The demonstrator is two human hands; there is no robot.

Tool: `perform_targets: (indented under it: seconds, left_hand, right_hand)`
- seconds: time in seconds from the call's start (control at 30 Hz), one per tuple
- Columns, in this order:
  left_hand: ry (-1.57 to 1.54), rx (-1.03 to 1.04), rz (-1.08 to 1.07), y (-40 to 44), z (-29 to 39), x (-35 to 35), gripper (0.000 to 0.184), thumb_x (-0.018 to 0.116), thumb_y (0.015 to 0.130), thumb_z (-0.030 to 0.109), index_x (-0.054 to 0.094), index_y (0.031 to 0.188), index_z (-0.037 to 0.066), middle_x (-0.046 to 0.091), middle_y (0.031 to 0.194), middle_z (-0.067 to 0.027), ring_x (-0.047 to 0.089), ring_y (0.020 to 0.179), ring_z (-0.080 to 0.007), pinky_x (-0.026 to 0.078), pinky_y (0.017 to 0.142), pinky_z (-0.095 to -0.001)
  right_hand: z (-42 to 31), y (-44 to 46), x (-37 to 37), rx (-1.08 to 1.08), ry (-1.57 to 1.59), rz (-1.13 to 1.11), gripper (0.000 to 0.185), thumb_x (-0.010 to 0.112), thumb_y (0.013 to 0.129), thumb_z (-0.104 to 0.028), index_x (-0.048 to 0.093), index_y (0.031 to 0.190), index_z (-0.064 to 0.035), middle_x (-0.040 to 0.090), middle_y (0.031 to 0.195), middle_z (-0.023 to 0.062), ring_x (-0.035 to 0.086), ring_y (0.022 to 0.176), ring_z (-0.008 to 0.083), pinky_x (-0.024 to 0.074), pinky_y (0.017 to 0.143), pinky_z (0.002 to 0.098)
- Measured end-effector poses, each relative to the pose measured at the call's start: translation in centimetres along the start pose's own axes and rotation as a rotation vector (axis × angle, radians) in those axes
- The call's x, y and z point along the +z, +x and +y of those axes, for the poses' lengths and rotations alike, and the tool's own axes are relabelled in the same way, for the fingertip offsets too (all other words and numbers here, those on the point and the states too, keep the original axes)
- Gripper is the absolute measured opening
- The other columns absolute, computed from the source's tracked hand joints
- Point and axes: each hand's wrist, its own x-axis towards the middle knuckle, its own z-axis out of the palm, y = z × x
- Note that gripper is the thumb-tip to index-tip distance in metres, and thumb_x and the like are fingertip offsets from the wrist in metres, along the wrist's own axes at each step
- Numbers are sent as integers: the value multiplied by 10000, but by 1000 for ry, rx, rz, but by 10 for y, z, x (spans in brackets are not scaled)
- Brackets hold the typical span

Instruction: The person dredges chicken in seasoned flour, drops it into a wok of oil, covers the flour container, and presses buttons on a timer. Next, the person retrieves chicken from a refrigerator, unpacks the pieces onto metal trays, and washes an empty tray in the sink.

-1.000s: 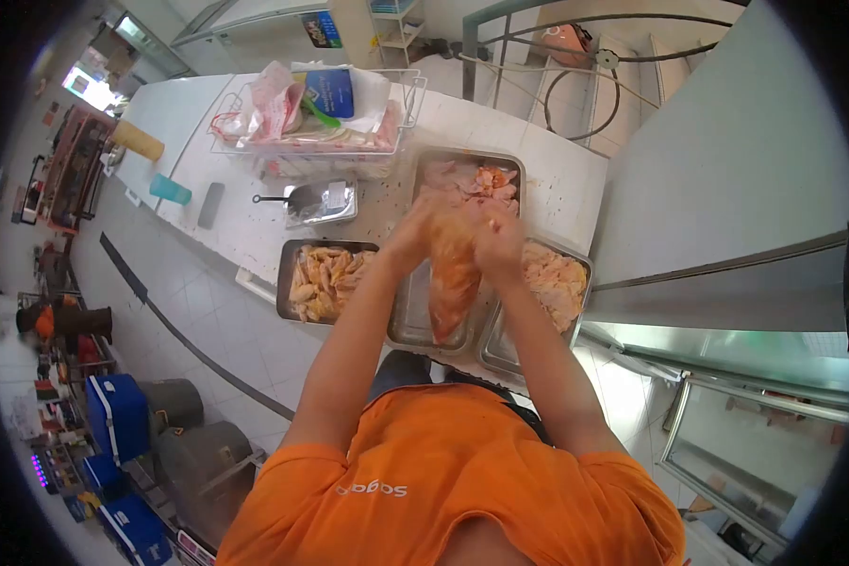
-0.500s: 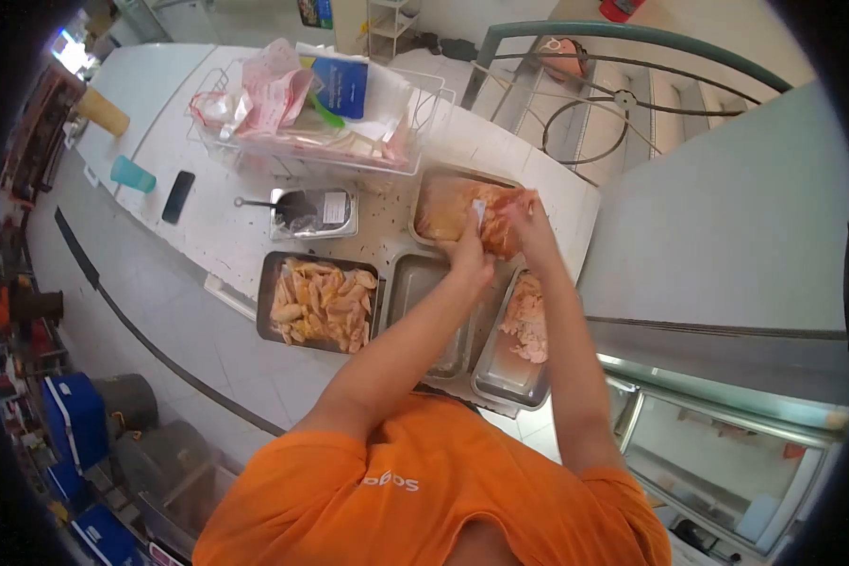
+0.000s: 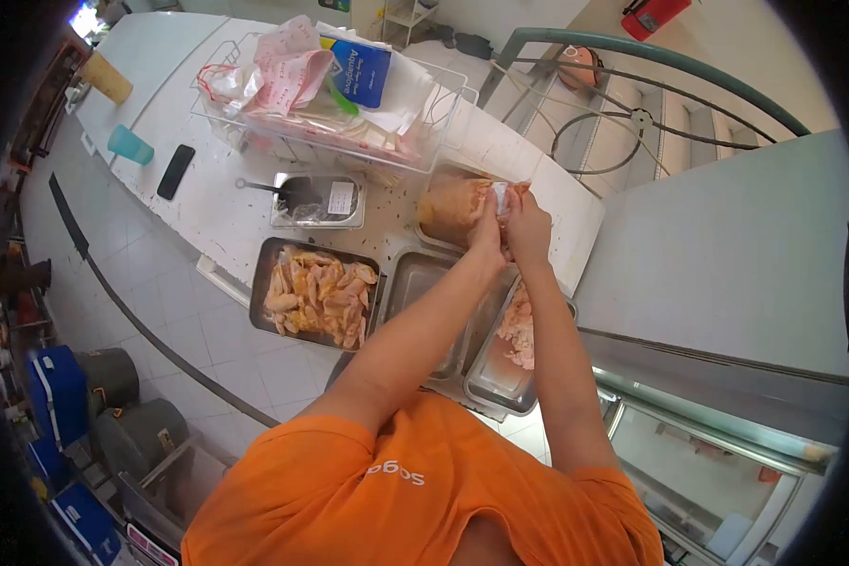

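Over the far metal tray (image 3: 426, 223) I have a clear plastic bag of orange-tinted raw meat (image 3: 457, 201) with a white label. My left hand (image 3: 488, 240) grips the near side of the bag, its thumb by the label. At the bag's right end, my right hand (image 3: 528, 229) is closed around it, close against the left one. Nearer to me sits a bare metal tray (image 3: 413, 275), partly behind my left forearm. Pale raw meat pieces (image 3: 517, 330) lie in another metal tray (image 3: 500, 382), half covered by my right forearm.
A dark tray (image 3: 267, 274) holds raw chicken pieces (image 3: 318, 292). Behind it stand a small metal container (image 3: 316, 219) with a handle sticking out and a wire basket (image 3: 434, 156) of bags and a blue box (image 3: 357, 71). A phone (image 3: 175, 172) and teal cup (image 3: 129, 144) are at left.
My right hand has come down and closed in beside my left at the bag's right end. The white label now sits between my hands. The view has shifted slightly.
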Motion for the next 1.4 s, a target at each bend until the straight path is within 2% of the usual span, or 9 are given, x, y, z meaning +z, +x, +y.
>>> perform_targets:
  seconds: [0.17,0.37,0.47,0.53,0.7,0.93,1.17,1.3,1.4]
  left_hand:
    - [16,106,285,-12,-11,17,640,725,871,513,572,1206,-10,655,1123,-125,693,913,-236,600,676,-413]
    - [366,-35,12,-2,-2,-11,574,668,915,508,614,1097,-34,665,1084,-169,696,911,-232,570,650,-353]
    - [1633,-107,-60,-106,51,37,497,644,930,477,651,1039,-7,666,1065,-207,698,911,-269,551,687,-365]
    - [1958,936,-57,-103,57,41,418,647,919,427,672,1020,23,662,1108,-237,674,1032,-302,537,791,-383]
    - [2294,1204,-379,-1,75,19,487,503,970,442,583,1319,113,517,1423,-198,438,1365,-371,307,1103,-571]
    - [2103,1551,-356,12,59,-22,563,525,938,432,533,1384,90,483,1419,-229,379,1361,-445,253,1084,-614]
    - [2022,1271,-299,5,61,-1,469,538,943,363,595,1286,48,538,1367,-203,450,1292,-421,318,1067,-579]
    - [1684,1421,-402,-14,57,8,388,468,983,282,622,1211,8,596,1286,-239,509,1220,-444,275,1101,-600]
    - [1600,1375,-373,-17,52,14,332,429,1001,238,622,1105,-12,552,1338,-259,476,1260,-458,242,1136,-596]
  right_hand:
    - [-14,17,-18,173,-90,-273,445,450,998,-417,618,995,-4,681,931,237,664,831,429,534,723,530]
    - [41,18,-22,385,450,-430,412,505,1024,-349,655,947,28,662,828,138,624,638,233,551,668,400]
    - [78,-7,-12,527,660,-437,309,555,1005,-232,636,922,54,616,743,111,612,617,175,540,564,332]
    - [85,-14,-6,389,431,-351,284,558,997,-214,626,920,51,597,690,112,642,633,181,529,529,309]
    - [46,-26,-8,188,-149,-51,282,541,982,-314,651,937,-59,654,708,209,686,720,387,535,627,489]
    - [46,-34,6,217,-158,-171,318,511,982,-392,656,970,-110,679,768,203,662,731,431,511,663,545]
    - [34,-6,-24,70,-65,-42,312,505,986,-391,668,1017,-126,685,794,189,656,743,426,510,680,529]
    - [-20,-3,-90,60,-8,-195,234,541,920,-295,690,975,-122,719,874,133,689,789,373,553,716,491]
    - [24,5,-40,-18,-47,-185,263,550,913,-340,717,1000,-156,717,901,150,689,813,364,547,733,476]
